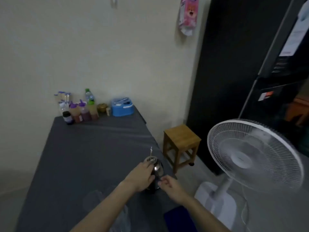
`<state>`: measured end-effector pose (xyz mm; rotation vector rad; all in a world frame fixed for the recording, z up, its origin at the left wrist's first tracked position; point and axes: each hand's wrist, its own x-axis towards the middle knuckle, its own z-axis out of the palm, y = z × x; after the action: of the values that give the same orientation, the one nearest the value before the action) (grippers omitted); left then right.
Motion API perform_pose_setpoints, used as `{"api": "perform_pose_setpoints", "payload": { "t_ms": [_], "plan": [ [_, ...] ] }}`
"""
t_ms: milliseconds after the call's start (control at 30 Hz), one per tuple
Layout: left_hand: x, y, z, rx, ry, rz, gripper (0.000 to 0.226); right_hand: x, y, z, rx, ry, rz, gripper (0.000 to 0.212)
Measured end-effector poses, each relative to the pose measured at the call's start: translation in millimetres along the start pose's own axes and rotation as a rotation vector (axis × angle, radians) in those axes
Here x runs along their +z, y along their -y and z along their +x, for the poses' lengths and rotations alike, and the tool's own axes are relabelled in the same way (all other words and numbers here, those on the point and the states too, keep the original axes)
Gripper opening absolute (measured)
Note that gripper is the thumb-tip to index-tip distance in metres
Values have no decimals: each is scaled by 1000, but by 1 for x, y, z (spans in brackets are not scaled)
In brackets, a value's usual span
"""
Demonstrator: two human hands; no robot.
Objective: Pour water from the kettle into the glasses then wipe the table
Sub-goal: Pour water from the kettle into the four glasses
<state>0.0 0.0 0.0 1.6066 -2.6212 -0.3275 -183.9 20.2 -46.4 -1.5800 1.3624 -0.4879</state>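
A steel kettle with a black handle stands near the right edge of the grey-covered table. Its lid is flipped up. My left hand wraps around the kettle's left side at the handle. Just right of the kettle, my right hand has its fingers curled, thumb and forefinger pinched close to the kettle's lower side; whether they hold anything is unclear. Two clear glasses appear blurred near the front of the table, one left of my left forearm and one under it. A dark blue cloth lies at the front right.
Sauce bottles, a water bottle and a blue box stand along the far wall. A wooden stool and a white standing fan are right of the table. A black fridge stands behind them.
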Motion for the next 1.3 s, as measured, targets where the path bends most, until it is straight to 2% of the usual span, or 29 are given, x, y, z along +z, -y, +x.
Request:
{"api": "perform_pose_setpoints", "payload": {
  "t_ms": [33,100,167,233,300,367,400,500,667,767,933,1133,1300],
  "plan": [
    [5,2,2,-46,19,-49,80,1,-2,8,5,16,2,31],
    [8,2,3,-118,-9,-60,57,4,-2,20,58,74,-22,38],
    [9,1,4,-177,-24,-70,39,10,-1,29,81,138,11,31],
    [10,1,7,-213,-81,-89,33,19,-2,34,83,128,79,26],
    [14,2,10,-238,-156,-130,28,31,-13,40,47,73,200,37],
    [18,3,14,-253,-198,-163,27,41,-21,44,64,32,294,20],
    [19,3,16,-263,-215,-168,26,44,-23,45,68,17,306,15],
    [22,-3,22,-273,-250,-161,29,38,-22,44,70,15,268,25],
    [32,-21,37,-135,-281,-134,43,-1,-41,47,8,74,133,28],
    [45,-29,48,-82,-240,-1,55,-28,-58,52,11,79,141,33],
    [65,-30,56,-52,-138,131,64,-52,-67,49,69,-16,348,35],
    [66,-25,53,-18,-113,195,69,-27,-58,46,235,-209,698,31],
    [64,-33,53,-82,-49,207,72,-25,-45,44,326,-281,852,26]
  ]
}}
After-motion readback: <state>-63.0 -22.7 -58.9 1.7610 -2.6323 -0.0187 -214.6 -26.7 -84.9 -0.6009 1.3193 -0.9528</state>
